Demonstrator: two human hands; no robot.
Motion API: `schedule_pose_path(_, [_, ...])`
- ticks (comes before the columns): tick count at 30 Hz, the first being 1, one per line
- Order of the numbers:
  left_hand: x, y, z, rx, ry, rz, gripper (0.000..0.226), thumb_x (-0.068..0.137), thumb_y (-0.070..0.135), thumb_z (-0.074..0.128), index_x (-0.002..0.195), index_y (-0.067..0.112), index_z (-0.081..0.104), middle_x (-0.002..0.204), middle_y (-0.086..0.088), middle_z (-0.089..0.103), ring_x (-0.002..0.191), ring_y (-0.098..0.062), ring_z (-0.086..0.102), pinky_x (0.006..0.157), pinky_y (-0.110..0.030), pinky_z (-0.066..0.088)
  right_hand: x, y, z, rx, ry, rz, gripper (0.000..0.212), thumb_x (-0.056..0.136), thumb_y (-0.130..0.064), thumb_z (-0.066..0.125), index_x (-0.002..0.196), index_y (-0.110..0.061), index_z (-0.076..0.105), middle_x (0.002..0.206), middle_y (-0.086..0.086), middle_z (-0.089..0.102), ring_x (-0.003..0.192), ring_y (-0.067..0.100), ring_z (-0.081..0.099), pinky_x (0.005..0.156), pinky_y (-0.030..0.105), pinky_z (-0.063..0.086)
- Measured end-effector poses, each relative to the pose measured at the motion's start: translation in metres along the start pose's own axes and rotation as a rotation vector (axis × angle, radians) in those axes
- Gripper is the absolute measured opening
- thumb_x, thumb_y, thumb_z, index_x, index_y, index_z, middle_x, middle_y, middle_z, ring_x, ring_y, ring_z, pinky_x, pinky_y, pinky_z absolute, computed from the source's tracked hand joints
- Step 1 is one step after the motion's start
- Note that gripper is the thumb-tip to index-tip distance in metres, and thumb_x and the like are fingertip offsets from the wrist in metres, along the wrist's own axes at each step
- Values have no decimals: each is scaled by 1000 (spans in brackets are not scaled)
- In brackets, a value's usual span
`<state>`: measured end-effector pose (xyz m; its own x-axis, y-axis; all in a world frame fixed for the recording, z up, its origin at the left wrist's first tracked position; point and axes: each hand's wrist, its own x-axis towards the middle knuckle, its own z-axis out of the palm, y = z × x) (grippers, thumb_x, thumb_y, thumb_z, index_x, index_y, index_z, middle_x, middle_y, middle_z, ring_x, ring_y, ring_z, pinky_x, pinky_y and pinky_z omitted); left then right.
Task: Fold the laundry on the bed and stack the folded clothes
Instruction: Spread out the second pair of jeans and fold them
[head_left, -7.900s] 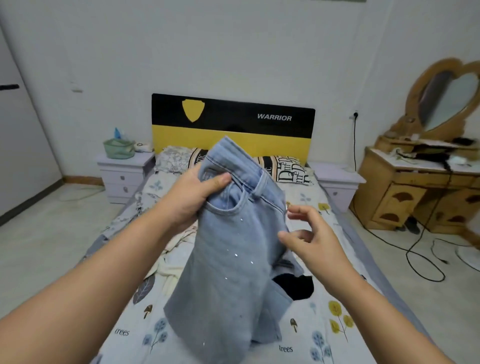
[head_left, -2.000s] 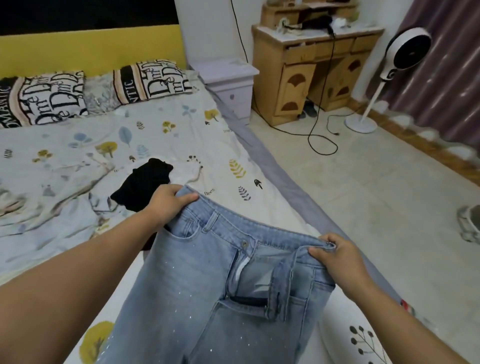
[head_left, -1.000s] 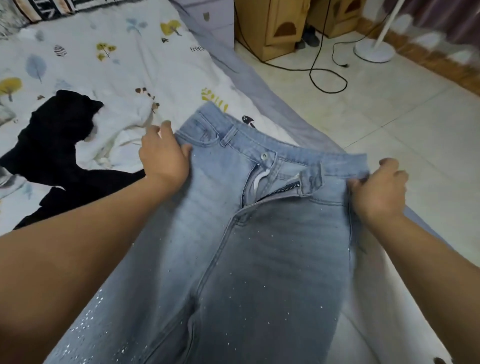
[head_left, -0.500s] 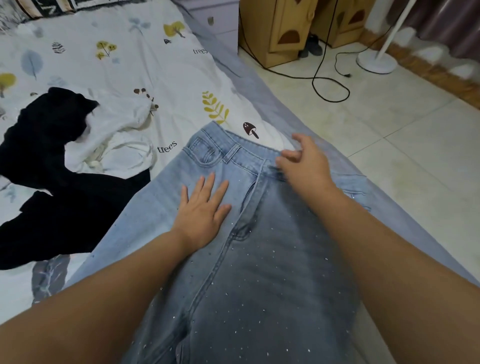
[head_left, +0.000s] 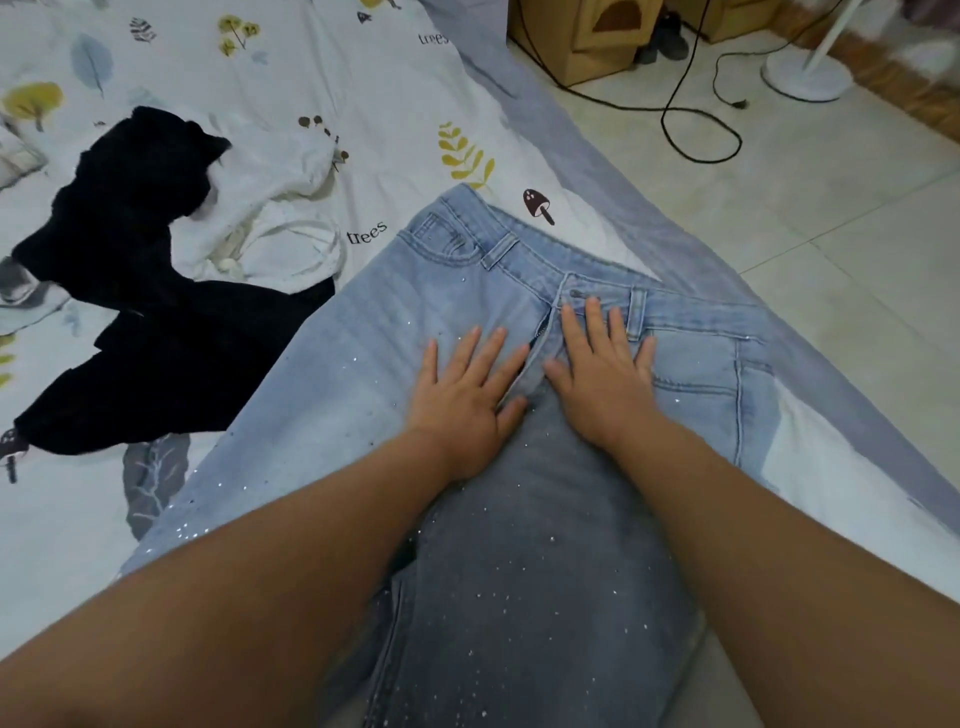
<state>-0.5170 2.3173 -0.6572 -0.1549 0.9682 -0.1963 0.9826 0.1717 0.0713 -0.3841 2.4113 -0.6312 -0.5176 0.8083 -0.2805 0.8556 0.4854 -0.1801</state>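
Hands (head_left: 535, 382) flat on spread jeans (head_left: 363, 364)

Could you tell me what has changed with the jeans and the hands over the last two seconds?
The jeans went from held up by the waistband to lying flat on the bed. Both hands let go: the left hand and right hand now press open-palmed beside the fly. The black garment and white garment stayed where they were.
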Motion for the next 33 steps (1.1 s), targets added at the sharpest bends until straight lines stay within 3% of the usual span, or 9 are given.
schedule_pose_path(5, [-12, 5, -33, -96, -101, -18, 62, 99, 48, 24, 151, 24, 1, 159, 0, -2, 146, -20, -3, 115, -48, -2, -71, -19, -20, 68, 213, 15, 60, 100, -40, 28, 151, -21, 4, 159, 6, -9, 145, 23, -11, 115, 45, -2])
schedule_pose_path(9, [-83, 2, -48, -113, 52, -50, 48, 98, 34, 33, 143, 16, 29, 153, -3, 22, 141, -19, 16, 112, -44, 11, -155, -47, 3, 3, 48, -22, 63, 98, -42, 31, 151, -22, 3, 158, 9, -10, 145, 26, -10, 114, 46, 3])
schedule_pose_path(12, [-151, -5, -45, -205, 58, -78, 36, 93, 28, 40, 127, 17, 50, 142, -3, 39, 132, -20, 34, 108, -39, 23, -200, -71, 14, -35, 58, -114, 60, 86, -35, 61, 136, -5, 47, 142, 27, 40, 130, 44, 40, 98, 61, 36])
schedule_pose_path(15, [-210, -19, -44, -305, 146, -158, 28, 81, 13, 60, 108, 11, 67, 122, -12, 59, 112, -27, 57, 97, -38, 38, -227, -95, 15, -11, 44, -213, 52, 76, -34, 45, 107, -1, 70, 112, 25, 65, 99, 43, 64, 70, 58, 52])
schedule_pose_path(21, [-309, -78, -31, -201, 40, -621, 44, 90, 19, 43, 134, 19, 39, 145, -6, 33, 131, -23, 34, 103, -35, 30, -245, -140, 33, -61, -49, -428, 70, 44, -22, 93, 109, -9, 71, 115, 24, 64, 100, 50, 61, 70, 58, 54])
schedule_pose_path(23, [-340, -101, -28, -184, -85, -826, 47, 92, 19, 39, 138, 20, 28, 146, -6, 27, 132, -26, 31, 103, -39, 31, -248, -152, 39, -126, -113, -418, 75, 65, -32, 82, 133, -18, 53, 139, 21, 47, 122, 51, 44, 92, 58, 46])
schedule_pose_path(25, [-369, -124, -21, -275, -211, -944, 41, 94, 24, 40, 134, 18, 35, 136, -9, 39, 125, -29, 39, 98, -40, 37, -248, -152, 53, -201, -177, -368, 65, 95, -40, 44, 150, -31, 10, 159, 10, 4, 144, 38, 6, 113, 50, 19])
schedule_pose_path(27, [-392, -143, -14, -420, -270, -920, 33, 92, 27, 50, 122, 13, 50, 120, -10, 54, 113, -28, 51, 92, -33, 43, -250, -153, 60, -259, -182, -334, 59, 99, -39, 29, 150, -31, 0, 159, 5, -7, 145, 32, -3, 114, 48, 10])
schedule_pose_path(33, [-421, -171, -38, -1182, -267, -705, 25, 72, 31, 68, 85, 10, 66, 79, -2, 65, 73, -14, 61, 75, -28, 49, -269, -209, 54, -183, 1, -325, 70, 79, -12, 62, 144, -15, 36, 145, 23, 32, 136, 36, 29, 109, 51, 25])
